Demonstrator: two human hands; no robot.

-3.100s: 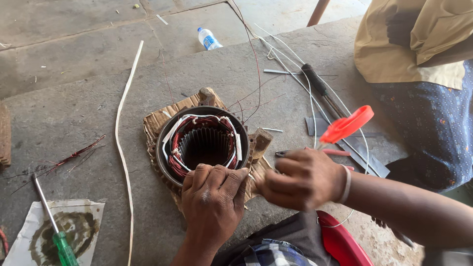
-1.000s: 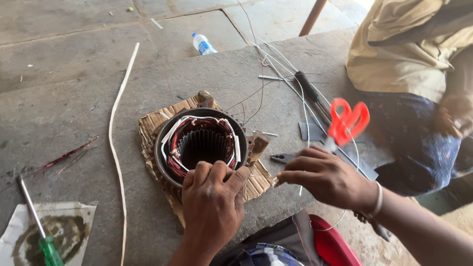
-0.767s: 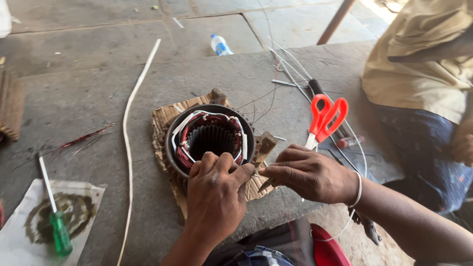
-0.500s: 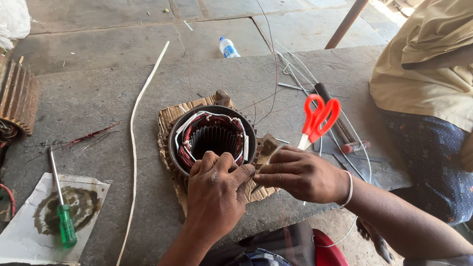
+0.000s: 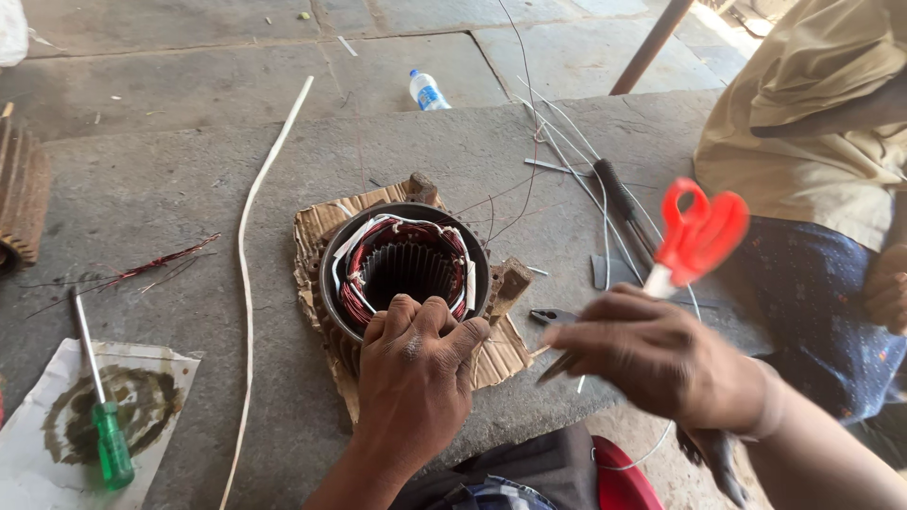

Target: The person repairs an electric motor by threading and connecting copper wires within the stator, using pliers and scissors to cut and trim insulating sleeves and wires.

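We are working on the motor stator (image 5: 404, 274), a dark round housing with red copper windings and white insulating strips inside it. It is sitting upright on a torn piece of cardboard (image 5: 316, 227) on the grey stone slab (image 5: 170, 189), just in front of us, with a small wooden block (image 5: 508, 283) wedged against its right side.

Our left hand (image 5: 416, 378) is pressing on the near rim of the stator, fingers curled over the windings. It is closed on the edge, as it was in the frames before, so the stator is staying pinned where it was.

What is changing is our right hand (image 5: 661, 364). Half a second ago it was right beside the left hand at the rim; now it is lifting away to the right, blurred with motion. It is gripping the red-handled scissors (image 5: 694, 231), handles up and the blades pointing down towards the slab. We judge that a cut at the windings is just finishing and the scissors are coming clear.

Further out, thin loose wires (image 5: 567, 161) are trailing across the slab, a long white strip (image 5: 255, 246) is running down the left, a green-handled screwdriver (image 5: 104, 444) is lying on stained paper (image 5: 38, 453), and a plastic bottle (image 5: 427, 92) is lying beyond. Another person (image 5: 812, 123) is sitting at the right.
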